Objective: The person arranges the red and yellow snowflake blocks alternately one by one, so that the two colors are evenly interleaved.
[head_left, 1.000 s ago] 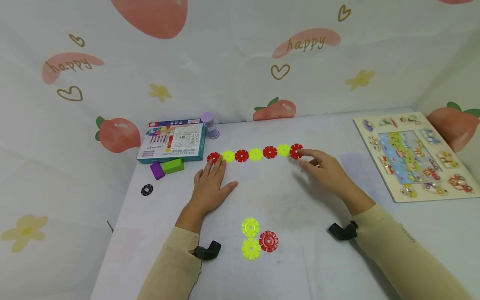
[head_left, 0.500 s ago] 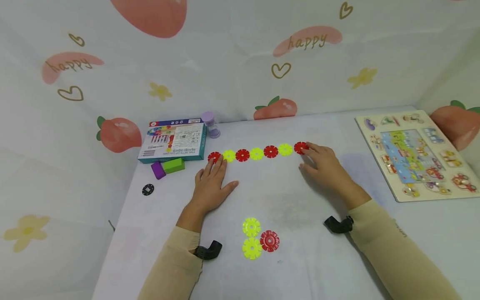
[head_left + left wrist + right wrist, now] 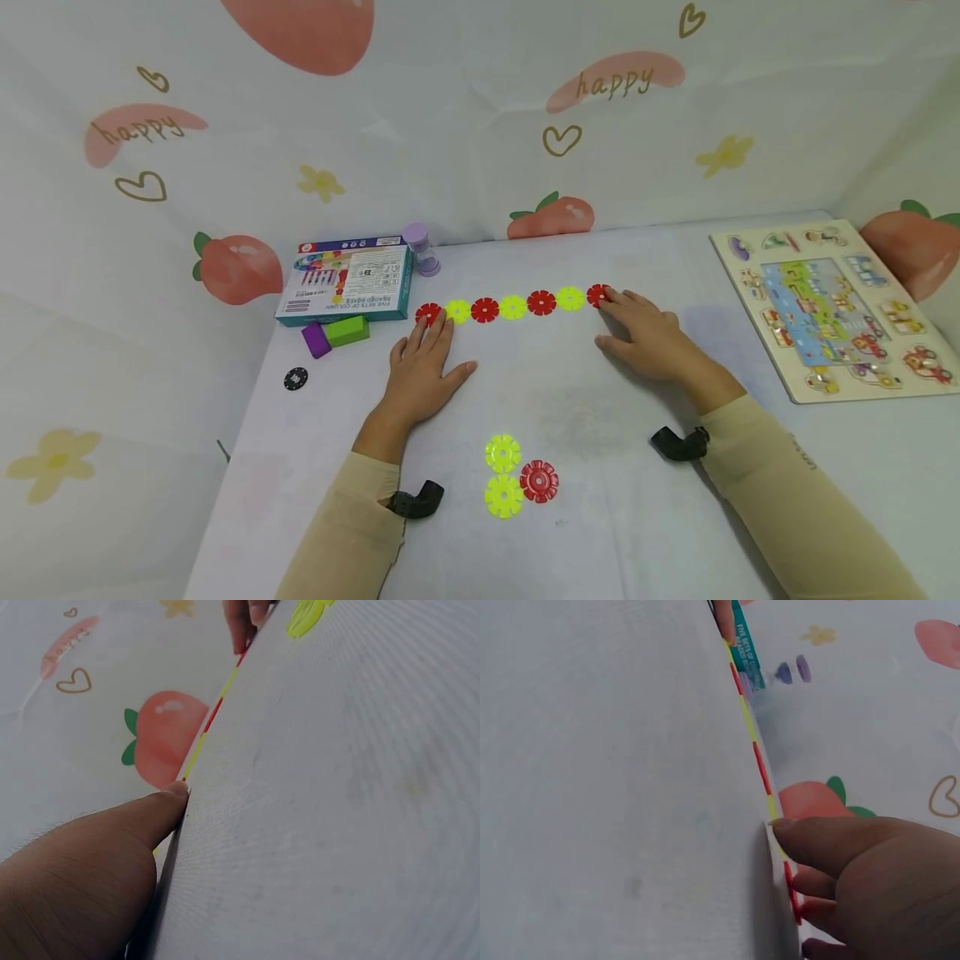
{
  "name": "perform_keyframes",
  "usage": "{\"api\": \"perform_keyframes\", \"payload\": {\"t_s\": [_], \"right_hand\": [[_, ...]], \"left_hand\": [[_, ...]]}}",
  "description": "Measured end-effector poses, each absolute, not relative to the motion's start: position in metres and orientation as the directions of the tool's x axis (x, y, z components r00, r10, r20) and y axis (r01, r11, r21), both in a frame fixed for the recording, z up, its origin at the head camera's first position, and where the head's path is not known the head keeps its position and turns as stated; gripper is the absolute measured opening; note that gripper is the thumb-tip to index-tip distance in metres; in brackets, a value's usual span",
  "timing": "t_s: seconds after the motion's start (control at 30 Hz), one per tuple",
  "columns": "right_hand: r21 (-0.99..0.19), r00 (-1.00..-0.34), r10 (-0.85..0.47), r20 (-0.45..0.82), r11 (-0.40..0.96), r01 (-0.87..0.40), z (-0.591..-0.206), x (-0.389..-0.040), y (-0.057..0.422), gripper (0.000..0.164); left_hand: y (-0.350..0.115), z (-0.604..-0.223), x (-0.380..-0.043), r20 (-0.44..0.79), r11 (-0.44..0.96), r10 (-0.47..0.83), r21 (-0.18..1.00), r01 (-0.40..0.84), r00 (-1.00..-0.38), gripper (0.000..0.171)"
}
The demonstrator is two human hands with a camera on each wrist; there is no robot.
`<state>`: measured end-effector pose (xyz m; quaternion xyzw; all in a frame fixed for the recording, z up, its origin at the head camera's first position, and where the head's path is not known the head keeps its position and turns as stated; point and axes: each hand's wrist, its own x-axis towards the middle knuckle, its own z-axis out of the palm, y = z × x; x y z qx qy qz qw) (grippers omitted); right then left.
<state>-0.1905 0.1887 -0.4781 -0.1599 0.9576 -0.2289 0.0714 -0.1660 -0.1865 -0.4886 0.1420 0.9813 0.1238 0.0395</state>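
Red and yellow notched plastic discs lie in a row across the table. My left hand (image 3: pixel 420 379) lies flat, its fingertips on the red disc (image 3: pixel 428 311) at the left end and at the edge of the yellow disc (image 3: pixel 458 312) beside it. At the other end, my right hand (image 3: pixel 648 337) touches the last red disc (image 3: pixel 597 295) with extended fingers, partly covering it. A small gap separates that disc from the neighbouring yellow disc (image 3: pixel 571 299). In the right wrist view, the fingertips meet the red disc (image 3: pixel 789 881) edge-on.
Nearer the front lie two yellow discs (image 3: pixel 503 496) and a red disc (image 3: pixel 539 482). A teal-edged box (image 3: pixel 345 283), purple hourglass (image 3: pixel 422 250), green block (image 3: pixel 348 331), purple block (image 3: pixel 317 341) and black chip (image 3: pixel 296 379) are at left. A wooden puzzle board (image 3: pixel 780 350) lies right.
My right hand has gone from a pinch to extended fingers on the end red disc. That disc slid slightly right, then a little back left. The left hand has stayed put.
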Motion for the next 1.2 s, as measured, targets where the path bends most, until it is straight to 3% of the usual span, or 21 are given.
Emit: {"api": "perform_keyframes", "payload": {"t_s": [0.2,0.37,0.8,0.97,1.07,1.2], "right_hand": [[-0.414,-0.944,-0.315,-0.096,0.875,-0.250,-0.478,-0.193,0.183,0.084],[-0.351,-0.937,-0.321,-0.137,0.901,-0.257,-0.478,-0.195,0.181,0.085],[-0.397,-0.921,-0.359,-0.150,0.875,-0.277,-0.479,-0.197,0.186,0.090],[-0.544,-0.949,-0.312,-0.045,0.805,-0.239,-0.477,-0.188,0.184,0.084],[-0.710,-0.957,-0.284,0.062,0.661,-0.242,-0.471,-0.173,0.177,0.070],[-0.864,-0.925,-0.355,0.135,0.416,-0.285,-0.467,-0.147,0.156,0.053]], "left_hand": [[-0.186,-0.488,-0.167,-0.050,0.930,0.288,0.253,0.267,-0.956,0.088],[-0.186,-0.488,-0.167,-0.041,0.927,0.292,0.258,0.272,-0.956,0.087],[-0.186,-0.488,-0.166,-0.048,0.930,0.281,0.260,0.260,-0.958,0.086],[-0.186,-0.490,-0.166,-0.049,0.929,0.286,0.257,0.265,-0.957,0.087],[-0.186,-0.489,-0.166,-0.048,0.930,0.284,0.256,0.263,-0.958,0.087],[-0.187,-0.488,-0.166,-0.051,0.934,0.283,0.244,0.263,-0.958,0.087]]}}
